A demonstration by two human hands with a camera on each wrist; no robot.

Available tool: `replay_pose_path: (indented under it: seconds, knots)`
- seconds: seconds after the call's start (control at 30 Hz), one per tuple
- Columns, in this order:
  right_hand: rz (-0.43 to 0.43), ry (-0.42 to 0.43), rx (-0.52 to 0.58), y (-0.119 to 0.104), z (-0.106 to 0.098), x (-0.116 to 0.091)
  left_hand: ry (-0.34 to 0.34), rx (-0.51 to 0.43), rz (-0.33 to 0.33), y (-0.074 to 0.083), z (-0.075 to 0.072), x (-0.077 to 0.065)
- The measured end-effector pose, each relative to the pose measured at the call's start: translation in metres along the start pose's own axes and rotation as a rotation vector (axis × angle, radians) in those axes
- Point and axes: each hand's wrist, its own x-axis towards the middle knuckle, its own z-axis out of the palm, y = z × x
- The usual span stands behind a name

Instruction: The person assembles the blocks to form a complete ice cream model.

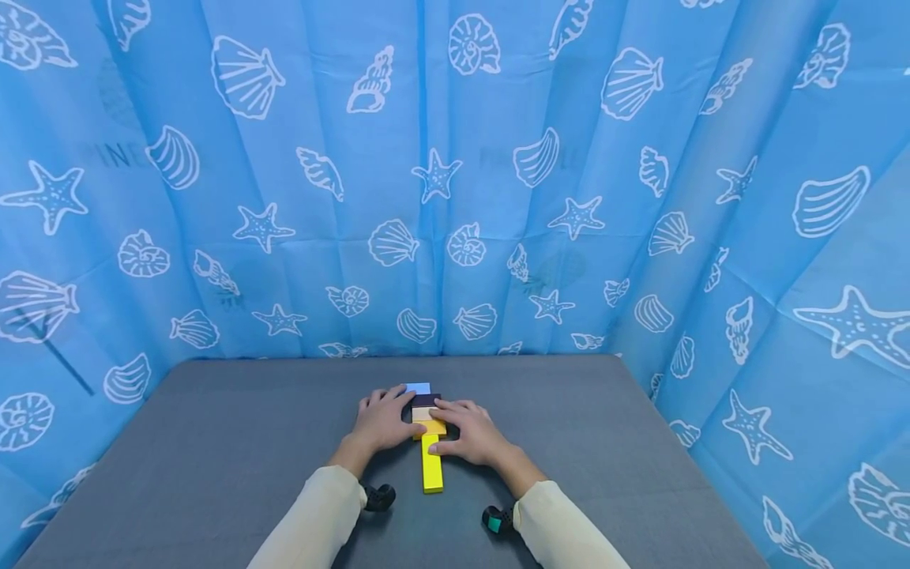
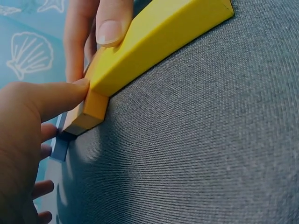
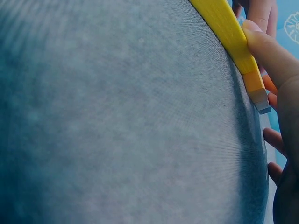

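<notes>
Several wooden-looking blocks lie against each other in a column in the head view. From the far end come a light blue block [image 1: 418, 388], a dark block [image 1: 426, 401], a cream block [image 1: 423, 413] and an orange block [image 1: 437, 427], all crosswise. A yellow block [image 1: 432, 468] points lengthwise toward me from the orange one. On the column's left, my left hand [image 1: 380, 420] touches the orange block with a straight thumb, its fingers spread by the dark and blue blocks. My right hand [image 1: 475, 435] rests its thumb on the yellow block [image 3: 229, 32], fingers reaching the cream block.
The blocks lie on a grey cloth-covered table [image 1: 256, 427]. Behind it and along the right side hangs a blue curtain [image 1: 490, 261] with white shell and starfish prints. A black wrist device [image 1: 379, 498] is at the left cuff, another [image 1: 498, 519] at the right.
</notes>
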Motion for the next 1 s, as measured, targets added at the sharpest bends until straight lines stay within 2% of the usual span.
replay_pose_path:
  seconds: [0.6,1.0]
  knots:
    - [0.006,-0.003,-0.009,-0.0013,-0.0006,-0.0001,-0.062,-0.037,0.066,0.0042,-0.0048,0.0068]
    - [0.013,-0.014,-0.018,-0.0013,-0.0011,0.0,-0.042,-0.037,0.071,0.0051,-0.0033,0.0077]
